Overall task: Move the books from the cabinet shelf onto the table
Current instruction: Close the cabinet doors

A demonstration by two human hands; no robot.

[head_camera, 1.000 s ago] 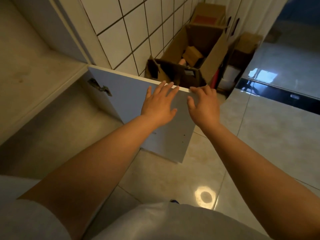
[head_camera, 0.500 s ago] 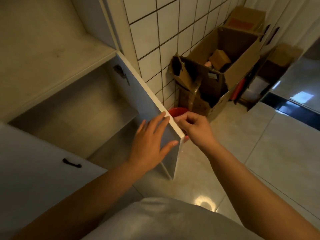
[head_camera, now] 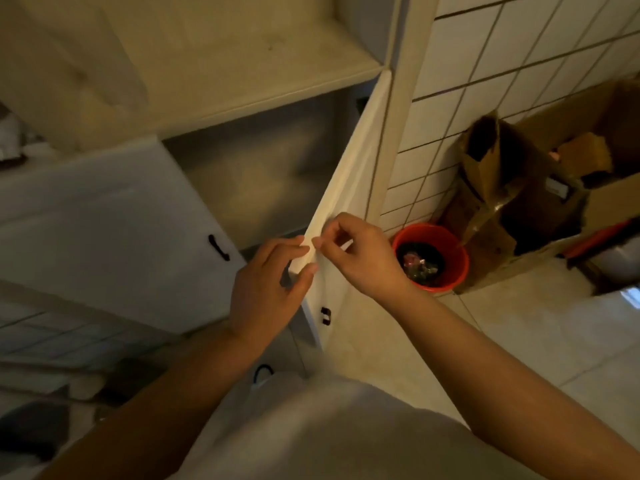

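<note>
home utility room | tiled wall (head_camera: pixel 460 74) | cardboard boxes (head_camera: pixel 540 202) | red bucket (head_camera: pixel 450 268)

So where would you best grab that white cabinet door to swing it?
By the free top corner of the white cabinet door, far from its hinge, from both faces: it stands edge-on, left hand on the inner side, right hand on the outer.

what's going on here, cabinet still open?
A person has both hands on the free edge of the right cabinet door, which stands partly open. The left hand lies on its inner side with the thumb wrapped round the edge; the right hand pinches the edge from outside. The shelf and the compartment behind the door show no books. A red bucket sits beside cardboard boxes.
</note>
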